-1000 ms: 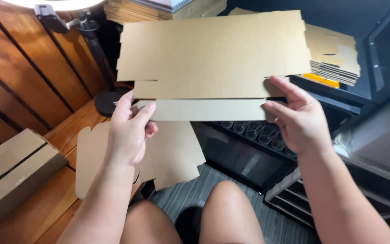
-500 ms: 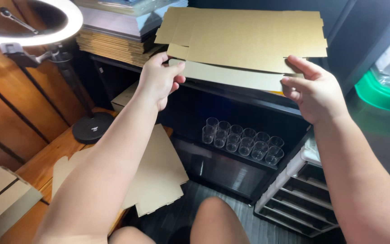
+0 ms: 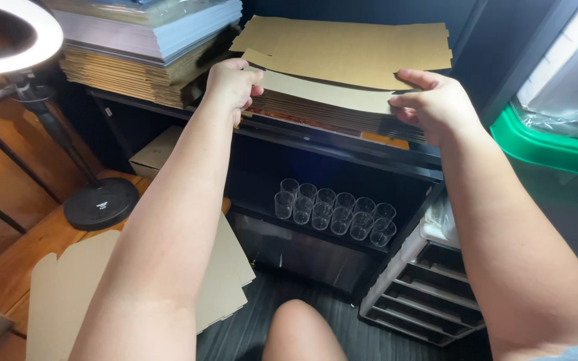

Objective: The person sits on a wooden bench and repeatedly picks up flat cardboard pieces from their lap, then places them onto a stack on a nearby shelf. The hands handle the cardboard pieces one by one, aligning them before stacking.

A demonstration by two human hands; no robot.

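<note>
We've got both hands, left hand [image 3: 232,83] and right hand [image 3: 436,107], pinching the flat cardboard sheet's [image 3: 349,50] folded near edge, keeping it level over the shelf's stack of flat cardboard [image 3: 329,113].

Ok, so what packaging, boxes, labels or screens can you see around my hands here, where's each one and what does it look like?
Flat cardboard box blank: brown, held by left hand and right hand over the shelf.
Stack of flat blanks: brown, on the shelf beneath it.
Stack of sheets: upper left, white layers over tan.
Folded box: tan, low behind the left arm.
Loose blanks: tan, on the floor.
No screens or signs visible.
</note>
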